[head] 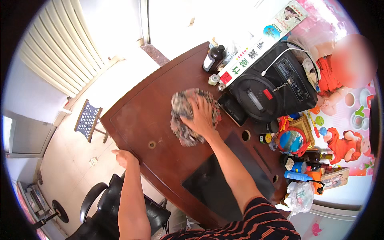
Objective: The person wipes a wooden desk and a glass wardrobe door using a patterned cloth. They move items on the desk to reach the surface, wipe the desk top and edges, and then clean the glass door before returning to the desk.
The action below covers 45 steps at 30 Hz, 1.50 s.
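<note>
My right hand (199, 117) presses down on a bunched, mottled grey, black and pinkish cloth (183, 132), with its fingers spread over the top. The cloth lies on the reddish-brown wooden desk (135, 120), and its underside is hidden. Out at the desk's near left edge is my left hand (124, 158), with a finger stretched out and nothing visible in it. Whether it touches the edge I cannot tell. Beneath my right forearm lies a dark, glossy sheet (207, 183) set on the desktop. A flat black object (232, 109) sits just right of the cloth.
A black speaker (270, 84) with a white cable stands along the desk's far side, beside a long white printed box (243, 60). Near it are a dark bottle (214, 58) and a small jar (213, 79). Bottles and a plastic bag (300, 198) crowd the right. A black chair (105, 207) stands lower left.
</note>
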Motion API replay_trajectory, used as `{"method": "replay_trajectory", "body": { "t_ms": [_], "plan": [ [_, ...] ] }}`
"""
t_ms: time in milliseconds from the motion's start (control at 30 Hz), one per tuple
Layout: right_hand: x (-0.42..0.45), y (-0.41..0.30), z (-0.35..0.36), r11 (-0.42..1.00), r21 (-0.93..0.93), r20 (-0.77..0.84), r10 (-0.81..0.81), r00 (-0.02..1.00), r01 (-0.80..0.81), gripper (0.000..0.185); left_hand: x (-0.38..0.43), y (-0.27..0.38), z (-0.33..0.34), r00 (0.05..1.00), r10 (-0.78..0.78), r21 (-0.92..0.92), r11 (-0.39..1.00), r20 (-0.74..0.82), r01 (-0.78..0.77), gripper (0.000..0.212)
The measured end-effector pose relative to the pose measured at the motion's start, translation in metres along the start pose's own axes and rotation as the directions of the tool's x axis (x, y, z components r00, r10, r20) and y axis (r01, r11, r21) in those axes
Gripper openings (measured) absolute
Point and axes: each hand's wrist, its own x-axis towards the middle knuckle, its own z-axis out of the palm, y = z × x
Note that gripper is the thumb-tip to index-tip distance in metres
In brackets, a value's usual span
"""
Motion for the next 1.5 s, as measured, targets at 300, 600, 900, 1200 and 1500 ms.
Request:
{"method": "replay_trajectory", "body": {
  "t_ms": [300,600,900,1200,1500],
  "plan": [
    [0.001,-0.093,0.009,0.91,0.285,0.16,-0.356,0.921,0.302,0.088,0.01,0.0,-0.016,0.994,-0.02,0.136,0.99,-0.104,0.034,0.084],
    [0.109,-0.064,0.062,0.997,0.019,0.027,-0.08,0.996,0.08,0.086,-0.016,0.004,0.008,0.983,0.037,0.251,0.968,-0.18,0.01,0.078],
    [0.06,-0.087,0.042,0.89,0.296,-0.053,-0.347,0.936,0.346,0.071,0.008,-0.005,-0.003,0.974,-0.056,0.258,0.96,-0.221,0.113,0.069],
    [0.111,-0.2,0.091,0.938,0.276,0.077,-0.238,0.968,0.209,0.074,-0.012,0.003,-0.012,0.984,-0.151,0.048,0.988,0.095,0.147,0.081],
    [0.168,-0.146,0.079,0.904,0.36,0.082,-0.277,0.957,0.231,0.058,0.093,-0.01,-0.05,0.764,0.103,-0.104,0.993,0.637,-0.047,0.035]
  ]
}}
